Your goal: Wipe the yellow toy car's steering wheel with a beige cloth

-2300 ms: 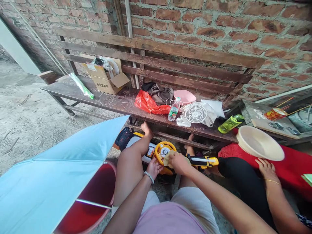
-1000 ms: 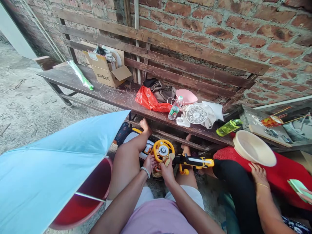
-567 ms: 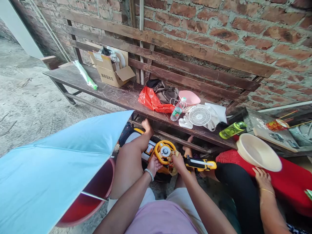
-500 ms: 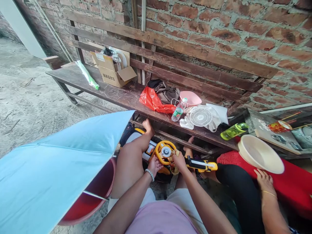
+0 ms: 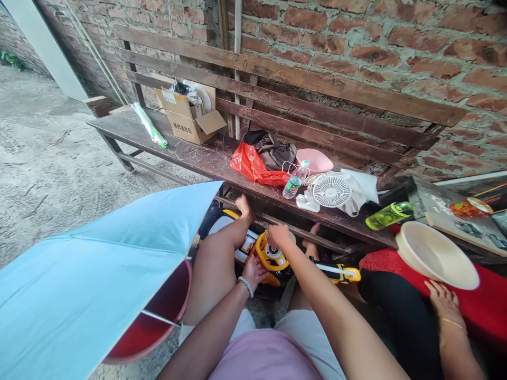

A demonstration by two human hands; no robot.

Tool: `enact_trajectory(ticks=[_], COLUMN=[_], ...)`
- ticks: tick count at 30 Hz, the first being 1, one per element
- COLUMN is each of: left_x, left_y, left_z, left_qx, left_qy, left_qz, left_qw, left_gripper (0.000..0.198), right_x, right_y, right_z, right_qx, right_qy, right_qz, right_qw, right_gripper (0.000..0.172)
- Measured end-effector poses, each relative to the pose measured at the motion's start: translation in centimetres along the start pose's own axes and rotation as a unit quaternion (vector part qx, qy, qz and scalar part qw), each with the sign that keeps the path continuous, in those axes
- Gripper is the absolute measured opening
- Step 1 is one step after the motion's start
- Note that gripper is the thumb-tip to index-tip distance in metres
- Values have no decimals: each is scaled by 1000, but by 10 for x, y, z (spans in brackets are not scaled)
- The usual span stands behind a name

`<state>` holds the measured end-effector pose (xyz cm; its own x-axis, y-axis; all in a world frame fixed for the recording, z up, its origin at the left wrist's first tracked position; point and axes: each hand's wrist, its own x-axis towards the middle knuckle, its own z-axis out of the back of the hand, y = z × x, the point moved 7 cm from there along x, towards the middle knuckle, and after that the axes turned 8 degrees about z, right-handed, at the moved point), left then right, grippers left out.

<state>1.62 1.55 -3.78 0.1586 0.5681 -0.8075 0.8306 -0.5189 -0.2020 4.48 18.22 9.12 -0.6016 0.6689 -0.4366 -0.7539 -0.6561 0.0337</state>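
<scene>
A toy ride-on car (image 5: 247, 244) with a yellow steering wheel (image 5: 269, 258) sits on the ground between my bare legs. My left hand (image 5: 253, 270) rests at the wheel's lower left rim, a bead bracelet on the wrist. My right hand (image 5: 279, 235) lies on top of the wheel, pressing a yellowish cloth that is mostly hidden under the fingers. A yellow and black toy part (image 5: 338, 272) sticks out to the right behind my forearm.
A wooden bench (image 5: 190, 155) along the brick wall carries a cardboard box (image 5: 190, 119), red bag (image 5: 251, 164), water bottle (image 5: 295, 182), small white fan (image 5: 330, 191) and green bottle (image 5: 390, 215). A blue umbrella (image 5: 91, 274) covers a red bucket (image 5: 158, 314) at left. Another person's hand (image 5: 446, 306) is below a cream basin (image 5: 435, 255).
My right hand has moved with the cloth from the wheel's lower right side up onto its top. My left hand stays at the wheel's lower left. The view has shifted slightly.
</scene>
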Motion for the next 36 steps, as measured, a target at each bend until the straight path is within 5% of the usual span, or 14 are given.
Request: enact_trajectory(ticks=[11,19,28,36], left_x=[-4,-11,-20,-15], left_y=[-2,-7,-9,-11], left_z=[6,6,-9,-1], left_qx=[-60,-116,-64,37], left_qy=[1,-1,-1,-37], left_qz=[3,2,-3,-1], left_qw=[998,993,998,999], left_gripper=[46,46,57,49], right_x=[-19,-47,-117,-130], right_y=[59,95,58,11], right_z=[16,-34,-93,-88], right_qx=[-31,-94,-45,-8], right_qy=[-60,-55,-52,-65], right_qz=[108,222,264,255], right_qw=[992,969,962,965], right_gripper=[47,31,35,44])
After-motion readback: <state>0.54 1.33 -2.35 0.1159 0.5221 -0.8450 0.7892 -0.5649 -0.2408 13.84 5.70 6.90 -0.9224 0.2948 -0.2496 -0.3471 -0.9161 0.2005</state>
